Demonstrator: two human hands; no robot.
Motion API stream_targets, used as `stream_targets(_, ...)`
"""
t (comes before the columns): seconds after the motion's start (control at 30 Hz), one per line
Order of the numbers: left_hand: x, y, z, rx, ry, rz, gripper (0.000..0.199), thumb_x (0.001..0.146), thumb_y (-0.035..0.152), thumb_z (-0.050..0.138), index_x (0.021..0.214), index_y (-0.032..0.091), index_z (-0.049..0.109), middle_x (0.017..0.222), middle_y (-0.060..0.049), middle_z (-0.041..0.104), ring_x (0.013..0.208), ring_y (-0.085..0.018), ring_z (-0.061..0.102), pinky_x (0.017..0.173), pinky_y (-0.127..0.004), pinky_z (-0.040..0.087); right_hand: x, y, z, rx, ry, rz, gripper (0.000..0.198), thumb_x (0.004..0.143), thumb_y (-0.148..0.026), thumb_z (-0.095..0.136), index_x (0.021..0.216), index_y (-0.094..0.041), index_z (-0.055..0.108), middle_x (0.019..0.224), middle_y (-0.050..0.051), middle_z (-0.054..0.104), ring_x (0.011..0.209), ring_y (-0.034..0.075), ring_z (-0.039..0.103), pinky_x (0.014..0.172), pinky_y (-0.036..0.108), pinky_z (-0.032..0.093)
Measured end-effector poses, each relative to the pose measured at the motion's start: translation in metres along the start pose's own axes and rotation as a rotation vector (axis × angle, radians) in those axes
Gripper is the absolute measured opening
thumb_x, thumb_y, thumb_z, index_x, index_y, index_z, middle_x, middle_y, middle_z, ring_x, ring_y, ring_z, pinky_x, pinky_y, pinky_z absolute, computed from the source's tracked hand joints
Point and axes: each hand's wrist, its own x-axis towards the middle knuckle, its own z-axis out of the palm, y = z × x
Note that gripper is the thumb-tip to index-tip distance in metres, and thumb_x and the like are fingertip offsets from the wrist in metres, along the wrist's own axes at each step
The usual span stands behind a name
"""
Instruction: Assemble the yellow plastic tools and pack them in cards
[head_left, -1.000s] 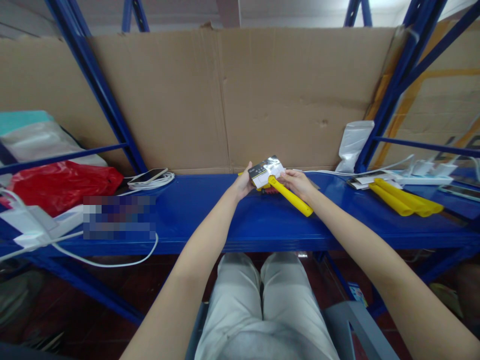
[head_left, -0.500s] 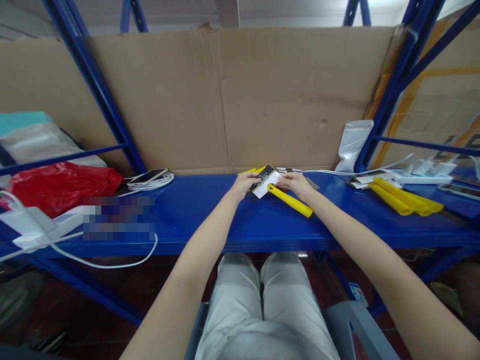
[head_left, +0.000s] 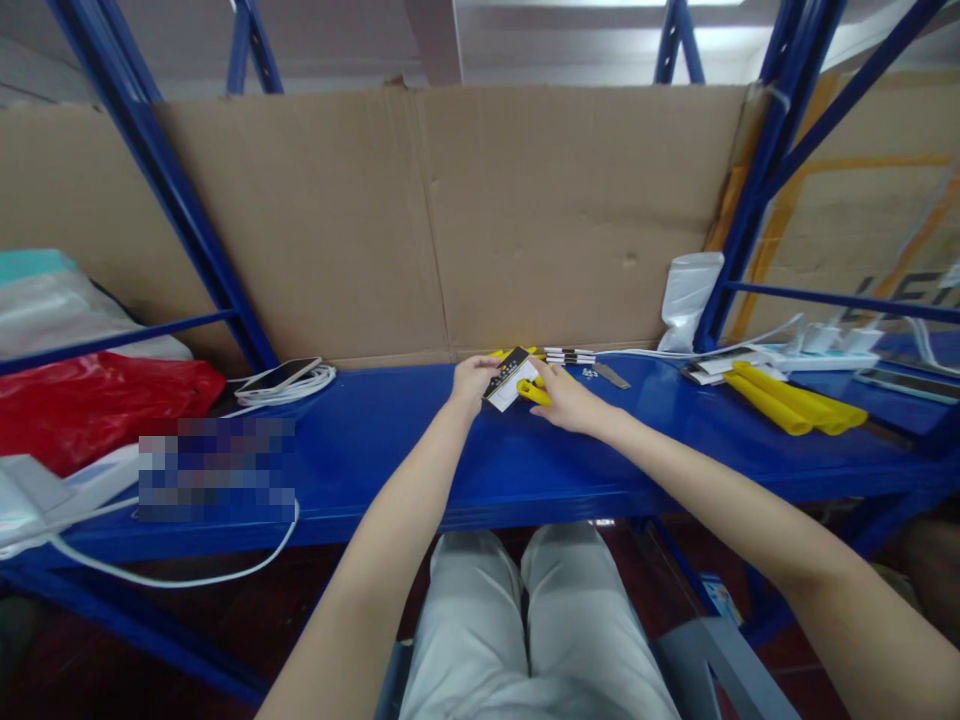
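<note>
My left hand (head_left: 474, 380) pinches the left edge of a small black and white printed card (head_left: 510, 380), tilted above the blue shelf top (head_left: 405, 420). My right hand (head_left: 566, 397) is wrapped around a yellow handle (head_left: 534, 392), its end with a hanging hole poking out at the card's lower right. The rest of the handle is hidden under my fingers. Behind the card, a bit of another yellow piece (head_left: 534, 353) shows. To the right lie black and white strips (head_left: 570, 356), several tiny metal bits (head_left: 590, 373) and a flat grey plate (head_left: 613, 376).
Yellow tubes (head_left: 796, 400) lie at the right beside a white power strip (head_left: 825, 358). A white pouch (head_left: 691, 300) leans on the right post. At the left are a phone (head_left: 283, 375) on a coiled cable and a red bag (head_left: 105, 405). Cardboard (head_left: 300, 220) stands behind.
My right hand has moved from the card's upper right edge down onto the yellow handle, which it now grips. My left hand still holds the card. The view has shifted slightly.
</note>
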Motion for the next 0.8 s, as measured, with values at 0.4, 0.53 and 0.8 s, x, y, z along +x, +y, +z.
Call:
stream_targets(0.4, -0.002, 0.007, -0.001, 0.006, 0.024, -0.028, 0.016, 0.064, 0.011, 0.073, 0.073, 0.018, 0.062, 0.071, -0.002, 0.067, 0.067, -0.014, 0.064, 0.059, -0.022, 0.048, -0.003, 0.086, -0.165, -0.338, -0.225, 0.542, 0.038, 0.073, 0.012, 0.058, 0.101, -0.008, 0.074, 0.074, 0.007, 0.071, 0.057, 0.011, 0.058, 0.065, 0.028, 0.044)
stream_targets(0.53, -0.004, 0.006, 0.001, 0.071, -0.037, -0.062, 0.012, 0.066, 0.009, 0.069, 0.072, 0.017, 0.064, 0.073, -0.004, 0.069, 0.063, -0.014, 0.063, 0.057, -0.023, 0.046, -0.032, 0.126, -0.217, -0.462, -0.058, 0.870, 0.023, 0.078, 0.009, 0.059, 0.090, -0.004, 0.073, 0.087, 0.017, 0.073, 0.053, 0.005, 0.052, 0.060, 0.028, 0.039)
stream_targets(0.8, -0.006, 0.006, 0.000, 0.115, -0.090, -0.091, 0.010, 0.069, 0.012, 0.069, 0.077, 0.018, 0.066, 0.069, -0.004, 0.069, 0.057, -0.012, 0.061, 0.051, -0.020, 0.044, -0.070, 0.137, -0.179, -0.180, -0.022, 0.892, 0.036, 0.083, 0.007, 0.052, 0.108, -0.010, 0.070, 0.055, 0.001, 0.060, 0.038, 0.011, 0.050, 0.057, 0.031, 0.043)
